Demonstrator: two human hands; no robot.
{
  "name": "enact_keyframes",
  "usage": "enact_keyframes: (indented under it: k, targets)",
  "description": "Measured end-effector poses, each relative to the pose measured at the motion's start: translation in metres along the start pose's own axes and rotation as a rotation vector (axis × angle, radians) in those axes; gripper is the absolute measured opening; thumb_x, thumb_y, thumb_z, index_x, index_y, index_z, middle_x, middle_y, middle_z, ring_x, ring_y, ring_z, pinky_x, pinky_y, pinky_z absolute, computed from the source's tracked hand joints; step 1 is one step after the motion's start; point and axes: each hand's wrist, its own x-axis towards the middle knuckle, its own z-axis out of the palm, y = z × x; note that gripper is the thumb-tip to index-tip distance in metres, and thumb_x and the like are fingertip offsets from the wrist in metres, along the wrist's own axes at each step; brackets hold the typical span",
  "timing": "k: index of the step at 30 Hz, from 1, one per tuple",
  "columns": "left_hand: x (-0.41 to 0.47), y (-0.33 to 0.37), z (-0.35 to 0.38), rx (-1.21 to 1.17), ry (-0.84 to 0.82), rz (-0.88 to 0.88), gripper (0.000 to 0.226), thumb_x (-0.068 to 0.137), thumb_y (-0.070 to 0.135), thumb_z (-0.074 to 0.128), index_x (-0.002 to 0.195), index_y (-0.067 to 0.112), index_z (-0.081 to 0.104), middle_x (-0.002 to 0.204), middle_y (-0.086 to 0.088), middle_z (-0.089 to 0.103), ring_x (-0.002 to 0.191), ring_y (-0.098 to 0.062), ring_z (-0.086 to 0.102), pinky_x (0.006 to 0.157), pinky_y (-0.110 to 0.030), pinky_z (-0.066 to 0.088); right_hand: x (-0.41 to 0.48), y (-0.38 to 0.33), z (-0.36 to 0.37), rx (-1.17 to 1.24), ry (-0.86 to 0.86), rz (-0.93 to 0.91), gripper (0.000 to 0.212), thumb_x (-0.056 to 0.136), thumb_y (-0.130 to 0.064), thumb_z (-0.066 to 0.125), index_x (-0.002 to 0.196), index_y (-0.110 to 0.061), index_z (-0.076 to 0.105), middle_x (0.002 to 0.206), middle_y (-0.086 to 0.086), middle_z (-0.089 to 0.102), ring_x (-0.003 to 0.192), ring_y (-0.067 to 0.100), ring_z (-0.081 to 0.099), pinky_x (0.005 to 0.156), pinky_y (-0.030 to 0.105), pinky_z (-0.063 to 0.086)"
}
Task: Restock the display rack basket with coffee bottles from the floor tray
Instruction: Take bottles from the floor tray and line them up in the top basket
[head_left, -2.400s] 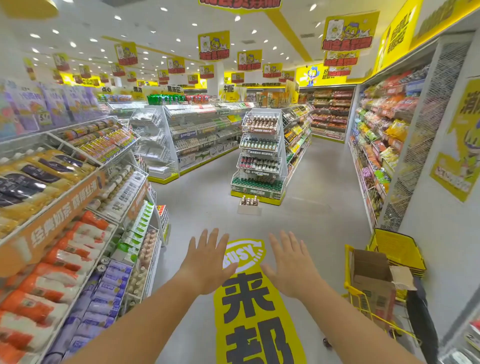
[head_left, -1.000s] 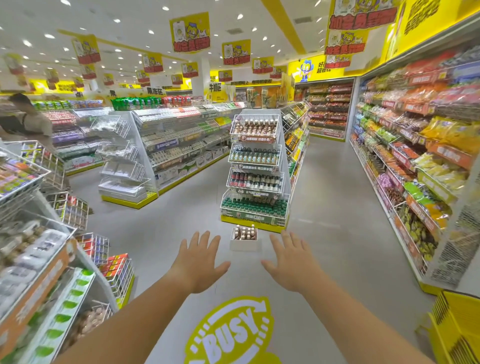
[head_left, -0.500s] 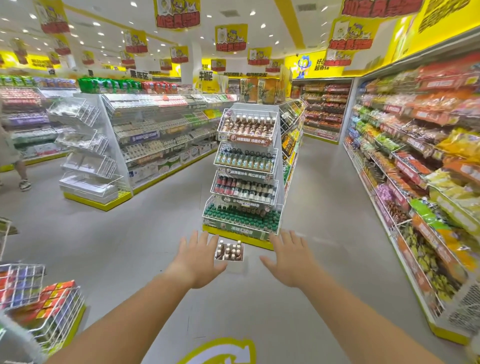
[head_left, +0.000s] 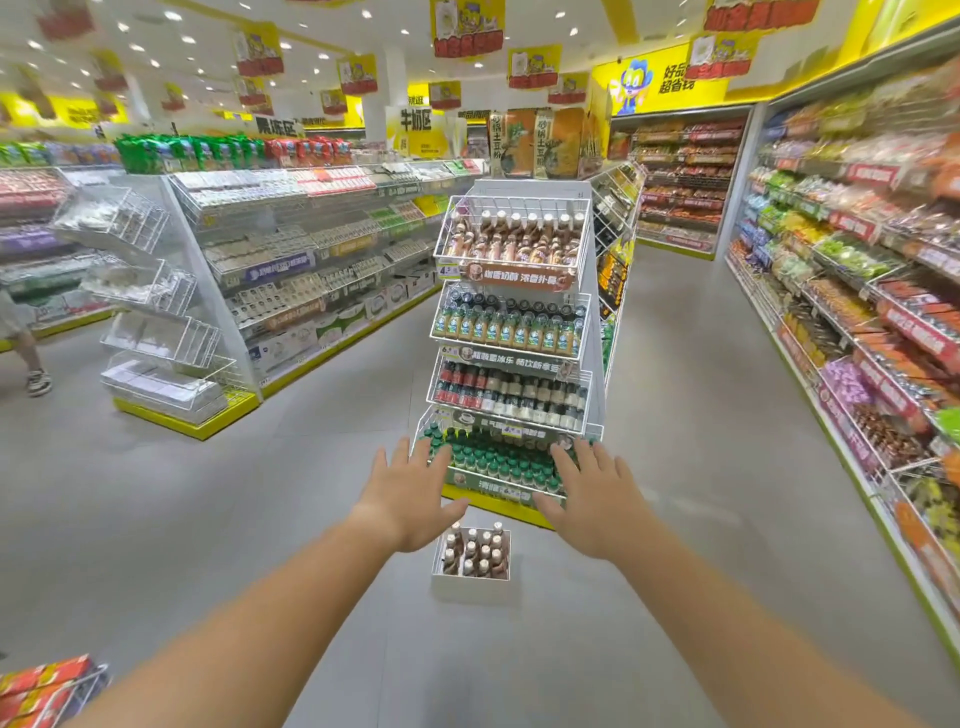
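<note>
A white floor tray holding several brown coffee bottles stands on the grey floor at the foot of a white wire display rack. The rack's top basket holds the same brown, white-capped bottles. Lower baskets carry other drinks. My left hand and my right hand are stretched out in front of me, palms down, fingers spread, holding nothing. Both hover above and either side of the tray, in front of the lowest basket.
Long shelving runs on the left with wire baskets at its end. A snack shelf wall lines the right aisle. A person's leg and shoe show at the far left. A wire basket of red packs sits bottom left.
I have walked closer to the rack. The rack and the floor tray appear larger and nearer, and the tray now lies below my hands. Both hands stay outstretched and empty.
</note>
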Motion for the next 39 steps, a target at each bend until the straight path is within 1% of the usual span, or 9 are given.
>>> enact_keyframes:
  k: [4, 7, 12, 16, 23, 26, 30, 34, 39]
  targets:
    - [0.092, -0.006, 0.017, -0.003, -0.068, -0.026, 0.08, 0.096, 0.067, 0.024, 0.158, 0.019, 0.007, 0.167, -0.012, 0.01, 0.153, -0.037, 0.003, 0.121, -0.058, 0.011, 0.1, 0.024, 0.028, 0.032, -0.067, -0.045, 0.078, 0.095, -0.064, 0.023, 0.157, -0.022, 0.004, 0.165, 0.013, 0.005, 0.151, 0.035, 0.003, 0.122, 0.051, 0.009]
    - [0.153, -0.019, 0.031, -0.029, -0.07, -0.063, 0.08, 0.096, 0.067, 0.024, 0.158, 0.02, 0.006, 0.167, -0.012, 0.009, 0.153, -0.037, 0.003, 0.122, -0.058, 0.011, 0.171, 0.037, 0.045, 0.046, -0.085, -0.078, 0.078, 0.095, -0.064, 0.025, 0.157, -0.023, 0.002, 0.165, 0.013, 0.0, 0.151, 0.035, 0.001, 0.121, 0.052, 0.008]
    - [0.233, -0.048, 0.068, -0.049, -0.139, -0.076, 0.08, 0.097, 0.065, 0.024, 0.158, 0.019, 0.001, 0.168, -0.012, 0.007, 0.153, -0.037, 0.002, 0.122, -0.058, 0.01, 0.269, 0.043, 0.085, 0.051, -0.141, -0.109, 0.076, 0.096, -0.062, 0.026, 0.157, -0.022, 0.003, 0.165, 0.013, 0.003, 0.151, 0.033, 0.004, 0.121, 0.052, 0.011]
    - [0.303, -0.081, 0.117, -0.056, -0.182, -0.072, 0.081, 0.097, 0.065, 0.025, 0.158, 0.017, 0.002, 0.167, -0.012, 0.007, 0.153, -0.038, 0.003, 0.122, -0.057, 0.012, 0.34, 0.041, 0.135, 0.044, -0.196, -0.099, 0.078, 0.095, -0.063, 0.025, 0.157, -0.021, 0.003, 0.165, 0.013, 0.001, 0.151, 0.033, 0.002, 0.122, 0.051, 0.011]
    - [0.435, -0.132, 0.222, -0.026, -0.267, 0.028, 0.082, 0.097, 0.065, 0.024, 0.159, 0.016, 0.001, 0.167, -0.015, 0.009, 0.152, -0.038, 0.006, 0.121, -0.056, 0.013, 0.452, 0.034, 0.252, 0.076, -0.324, -0.008, 0.079, 0.095, -0.063, 0.028, 0.157, -0.023, 0.001, 0.165, 0.011, 0.003, 0.152, 0.031, 0.001, 0.122, 0.048, 0.01]
    - [0.485, -0.144, 0.282, -0.054, -0.311, 0.037, 0.083, 0.097, 0.065, 0.025, 0.159, 0.015, 0.001, 0.167, -0.015, 0.01, 0.153, -0.039, 0.005, 0.121, -0.057, 0.013, 0.493, 0.037, 0.314, 0.096, -0.389, -0.004, 0.079, 0.095, -0.063, 0.026, 0.157, -0.023, -0.001, 0.166, 0.011, 0.001, 0.152, 0.03, -0.001, 0.122, 0.047, 0.01]
    - [0.538, -0.142, 0.387, -0.076, -0.429, 0.031, 0.083, 0.097, 0.066, 0.024, 0.159, 0.017, -0.002, 0.167, -0.014, 0.007, 0.153, -0.037, 0.001, 0.122, -0.055, 0.01, 0.533, 0.051, 0.415, 0.088, -0.452, -0.001, 0.095, 0.078, -0.074, 0.004, 0.157, -0.022, 0.001, 0.165, 0.011, 0.004, 0.152, 0.03, 0.003, 0.121, 0.046, 0.012]
    - [0.573, -0.13, 0.513, -0.123, -0.478, 0.015, 0.081, 0.097, 0.065, 0.026, 0.158, 0.017, 0.001, 0.166, -0.013, 0.011, 0.153, -0.036, 0.005, 0.122, -0.055, 0.012, 0.551, 0.074, 0.541, 0.088, -0.548, -0.001, 0.08, 0.095, -0.065, 0.026, 0.157, -0.022, 0.001, 0.165, 0.011, 0.001, 0.151, 0.029, 0.0, 0.122, 0.045, 0.009]
    - [0.594, -0.109, 0.676, -0.072, -0.482, 0.043, 0.082, 0.095, 0.066, 0.03, 0.157, 0.015, 0.01, 0.163, -0.013, 0.022, 0.15, -0.036, 0.016, 0.119, -0.054, 0.02, 0.552, 0.099, 0.699, 0.132, -0.594, 0.011, 0.078, 0.096, -0.059, 0.033, 0.156, -0.02, 0.004, 0.164, 0.014, 0.007, 0.151, 0.03, 0.004, 0.121, 0.044, 0.01]
